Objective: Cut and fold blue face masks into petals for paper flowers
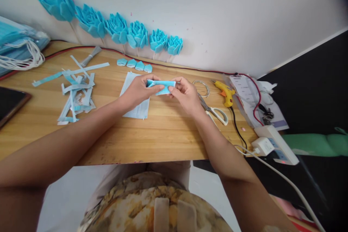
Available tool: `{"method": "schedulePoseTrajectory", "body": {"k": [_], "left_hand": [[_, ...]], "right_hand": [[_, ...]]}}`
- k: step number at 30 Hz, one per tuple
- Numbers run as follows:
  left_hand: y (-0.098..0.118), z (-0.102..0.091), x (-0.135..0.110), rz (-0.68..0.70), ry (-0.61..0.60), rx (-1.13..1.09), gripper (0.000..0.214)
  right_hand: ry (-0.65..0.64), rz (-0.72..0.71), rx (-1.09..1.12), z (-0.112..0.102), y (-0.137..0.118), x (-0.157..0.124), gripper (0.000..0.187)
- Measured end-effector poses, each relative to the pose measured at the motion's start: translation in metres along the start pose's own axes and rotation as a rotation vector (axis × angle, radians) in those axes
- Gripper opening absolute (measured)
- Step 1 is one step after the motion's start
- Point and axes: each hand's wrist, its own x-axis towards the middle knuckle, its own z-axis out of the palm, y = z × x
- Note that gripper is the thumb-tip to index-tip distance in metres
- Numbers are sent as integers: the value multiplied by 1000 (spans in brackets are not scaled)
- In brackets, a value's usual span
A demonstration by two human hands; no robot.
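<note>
Between both hands is a folded strip of light blue mask fabric [165, 84], held above the wooden table [163, 134]. My left hand [140, 88] pinches its left end, thumb on top and fingers behind. My right hand [187, 92] pinches the right end, its thumb close to the left thumb. Under and beside the left hand lies a flat pale blue fabric sheet [137, 110], partly covered. Just behind the hands, several small folded blue petals [140, 65] sit in a row. Scissors with white handles [219, 114] lie right of my right hand, partly hidden by it.
Blue fabric flowers [137, 34] on sticks lean along the wall. Cut strips [78, 90] are heaped at left, near a phone [12, 103] and bagged masks [20, 43]. At right are a tape roll [208, 90], a yellow glue gun [225, 93] and a power strip [277, 145].
</note>
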Motion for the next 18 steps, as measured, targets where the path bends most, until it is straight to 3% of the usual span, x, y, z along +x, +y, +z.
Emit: {"method": "schedulePoseTrajectory", "body": {"k": [4, 9, 12, 14, 18], "left_hand": [[-2, 0, 1, -137, -102, -208, 23], [-7, -3, 4, -142, -94, -354, 19], [-5, -2, 3, -84, -57, -277, 9], [-3, -1, 0, -13, 0, -174, 3], [1, 1, -3, 111, 51, 24, 12]], "right_hand": [[9, 18, 45, 0, -2, 1, 30], [18, 18, 90, 1, -5, 1, 19], [0, 38, 147, -1, -3, 1, 16], [-12, 83, 191, -2, -2, 1, 25], [23, 98, 123, -3, -1, 2, 38]]}}
